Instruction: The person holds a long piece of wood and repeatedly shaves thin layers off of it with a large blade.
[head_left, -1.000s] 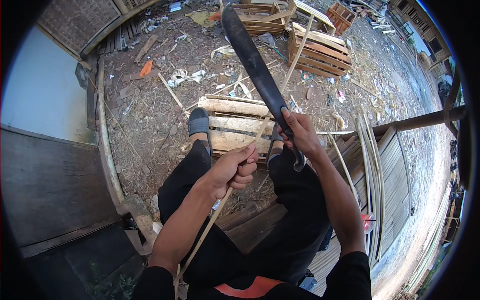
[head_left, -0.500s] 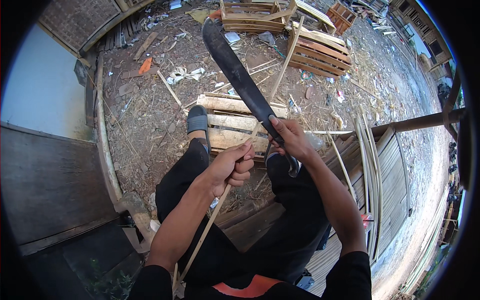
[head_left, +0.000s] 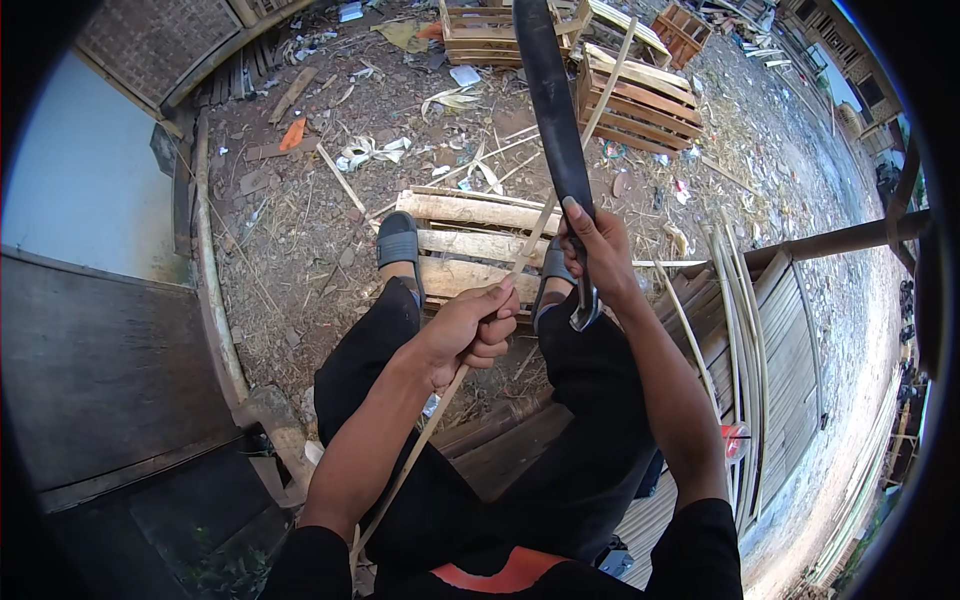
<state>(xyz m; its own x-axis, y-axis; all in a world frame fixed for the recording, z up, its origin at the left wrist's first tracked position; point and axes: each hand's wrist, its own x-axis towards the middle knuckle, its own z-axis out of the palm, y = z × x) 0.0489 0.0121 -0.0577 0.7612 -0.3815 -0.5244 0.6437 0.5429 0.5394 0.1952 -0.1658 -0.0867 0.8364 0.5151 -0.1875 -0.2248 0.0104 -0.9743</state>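
My left hand [head_left: 470, 335] is closed around a long, thin pale strip of wood or bamboo [head_left: 418, 447]. The strip slants from beside my left forearm, through the fist, up toward the far right. In my right hand [head_left: 603, 255] is a machete [head_left: 555, 110], gripped where blade and handle meet, with the thumb along the blade. Its dark blade points away from me, and its tip is cut off by the top edge. The blade crosses over the strip beyond my left hand; I cannot tell whether they touch. Below, my sandalled feet are at a slatted wooden crate [head_left: 462, 243].
Slatted crates [head_left: 640, 105] stand at the far side. Several long pale strips [head_left: 745, 350] lie on a bamboo bench [head_left: 785, 370] at my right. A dark panel [head_left: 110, 365] and a pale wall [head_left: 85, 170] border the left. Litter and shavings [head_left: 375, 150] cover the ground.
The machete has swung to the right and stands more upright, with my right hand slightly farther right. My left hand has shifted slightly right with the strip. Pale curled shavings now show beyond the crate.
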